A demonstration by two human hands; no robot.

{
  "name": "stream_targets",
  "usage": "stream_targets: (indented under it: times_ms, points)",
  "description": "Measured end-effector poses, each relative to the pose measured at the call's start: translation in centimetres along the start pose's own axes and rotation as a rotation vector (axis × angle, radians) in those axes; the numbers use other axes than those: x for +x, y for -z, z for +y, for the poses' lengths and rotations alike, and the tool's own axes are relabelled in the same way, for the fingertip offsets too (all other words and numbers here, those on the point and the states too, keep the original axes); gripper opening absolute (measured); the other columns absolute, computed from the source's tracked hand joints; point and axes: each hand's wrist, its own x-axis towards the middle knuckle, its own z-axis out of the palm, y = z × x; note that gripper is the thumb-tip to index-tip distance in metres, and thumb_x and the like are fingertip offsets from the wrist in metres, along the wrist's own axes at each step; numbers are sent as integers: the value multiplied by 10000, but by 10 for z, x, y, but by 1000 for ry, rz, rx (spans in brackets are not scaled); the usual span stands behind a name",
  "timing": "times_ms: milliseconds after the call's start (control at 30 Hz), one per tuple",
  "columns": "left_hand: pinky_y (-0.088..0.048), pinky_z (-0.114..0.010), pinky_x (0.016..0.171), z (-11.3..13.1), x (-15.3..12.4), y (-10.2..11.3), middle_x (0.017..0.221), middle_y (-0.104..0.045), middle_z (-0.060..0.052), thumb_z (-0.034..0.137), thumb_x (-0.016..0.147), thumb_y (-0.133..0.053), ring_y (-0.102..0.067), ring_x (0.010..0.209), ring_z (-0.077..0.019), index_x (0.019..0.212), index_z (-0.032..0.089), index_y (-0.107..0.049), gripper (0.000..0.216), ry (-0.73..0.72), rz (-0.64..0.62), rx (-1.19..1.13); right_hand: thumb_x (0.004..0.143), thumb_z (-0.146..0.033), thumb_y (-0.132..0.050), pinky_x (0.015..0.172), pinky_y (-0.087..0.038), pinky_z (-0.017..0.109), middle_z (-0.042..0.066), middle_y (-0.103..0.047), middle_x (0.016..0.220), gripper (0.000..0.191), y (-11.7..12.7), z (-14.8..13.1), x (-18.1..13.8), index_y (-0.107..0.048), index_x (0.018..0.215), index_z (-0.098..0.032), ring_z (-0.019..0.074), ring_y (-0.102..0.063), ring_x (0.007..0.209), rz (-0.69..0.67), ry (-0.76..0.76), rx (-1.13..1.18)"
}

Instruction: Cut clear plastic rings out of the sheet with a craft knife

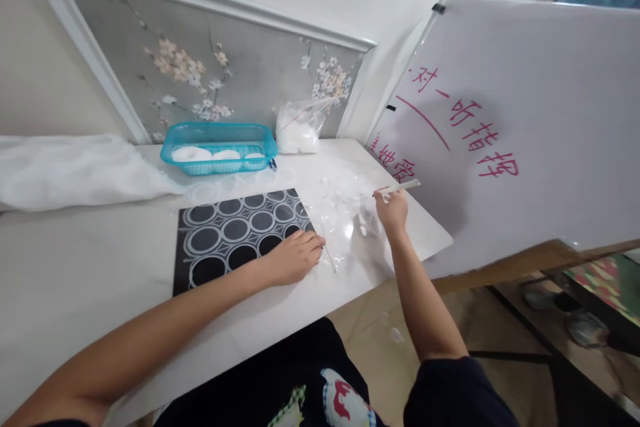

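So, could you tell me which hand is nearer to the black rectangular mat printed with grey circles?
Left. The left hand rests at the right edge of the black patterned mat; the right hand, holding a thin pale stick, is further right, apart from it.

Our right grip (pixel 393 210) pinches a thin pale stick (pixel 401 187), whose free end pokes out past it toward the whiteboard (pixel 525 80). Just left of that grip, crumpled clear plastic (pixel 340 213) lies on the white worktop (pixel 75 267). Our left grip (pixel 295 257) lies flat, fingertips on the plastic's edge and heel on a black mat (pixel 235 230) patterned with circles. Well beyond it stands a teal basket (pixel 220 167).
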Motion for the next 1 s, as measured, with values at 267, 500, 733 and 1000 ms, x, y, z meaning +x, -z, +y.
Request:
stream_targets:
  times_ms: [267, 500, 733, 1000]
  points:
    - [-481, -278, 950, -39, 137, 60, 1177, -640, -99, 275, 1079, -258, -643, 1069, -174, 1261, 86, -625, 451, 259, 161, -26, 855, -434, -548, 1084, -382, 568, 222, -647, 1253, 324, -3, 13, -35, -718, 852, -158, 353, -560, 1249, 240, 29, 76]
    - [-533, -375, 907, -43, -25, 73, 1117, -686, -114, 242, 1023, -467, -657, 1001, -226, 1156, 134, -659, 258, 166, 56, -31, 853, -477, -560, 1024, -451, 545, 185, -721, 997, 358, 3, 17, -37, -714, 795, -160, 352, -627, 1153, 283, 27, 167]
    - [-550, -334, 853, -32, -191, 98, 1042, -696, -88, 304, 996, -530, -663, 943, -199, 990, 173, -695, 210, 507, -37, -189, 894, -487, -582, 1036, -405, 596, 165, -710, 1055, 350, -1, -5, -49, -733, 803, -184, 363, -598, 1159, 197, 398, 22]
    - [-470, -364, 914, -12, -194, 92, 1080, -689, -99, 298, 989, -552, -607, 994, -213, 1015, 166, -666, 176, 344, -51, -240, 901, -412, -594, 940, -523, 508, 143, -731, 1029, 266, 1, -45, -96, -739, 852, -195, 312, -669, 1060, -204, 436, 126]
